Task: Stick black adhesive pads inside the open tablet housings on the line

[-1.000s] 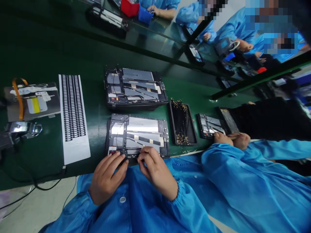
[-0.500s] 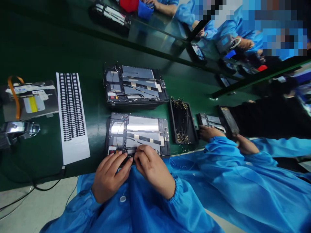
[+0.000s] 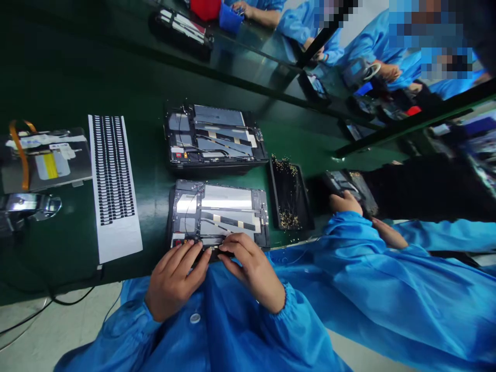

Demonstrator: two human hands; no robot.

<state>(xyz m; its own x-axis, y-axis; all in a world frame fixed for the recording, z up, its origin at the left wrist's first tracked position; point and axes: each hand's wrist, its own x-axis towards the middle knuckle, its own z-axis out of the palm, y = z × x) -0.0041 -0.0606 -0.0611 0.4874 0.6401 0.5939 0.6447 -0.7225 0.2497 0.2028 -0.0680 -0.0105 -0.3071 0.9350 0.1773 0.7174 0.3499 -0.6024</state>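
An opened tablet [image 3: 228, 201] with bare silver battery plates, black ribbon strips and thin wires lies in front of me. My left hand [image 3: 176, 276] grips its near left edge, fingertips on the frame beside a small red part and the thumb at the rim. Farther right on the same near edge is my right hand [image 3: 251, 266]. Its fingers curl over the rim, thumb below and slightly apart from the index finger; any small part between them is too hidden to make out. Behind lies a second opened tablet [image 3: 217, 134], raised on a dark stack.
Left are a white sheet of black stickers [image 3: 118, 237] and a panel with an orange ribbon [image 3: 73, 170]. A black tray [image 3: 276, 206] of gold-tipped wires stands right. Beyond it a co-worker's hand [image 3: 346, 203] handles another device. A dark frame bar [image 3: 411, 132] crosses the upper right.
My right hand's fingers have loosened from a tight pinch and shifted slightly right along the tablet's edge. My left hand stays put. The co-worker has lifted or shifted the neighbouring device.
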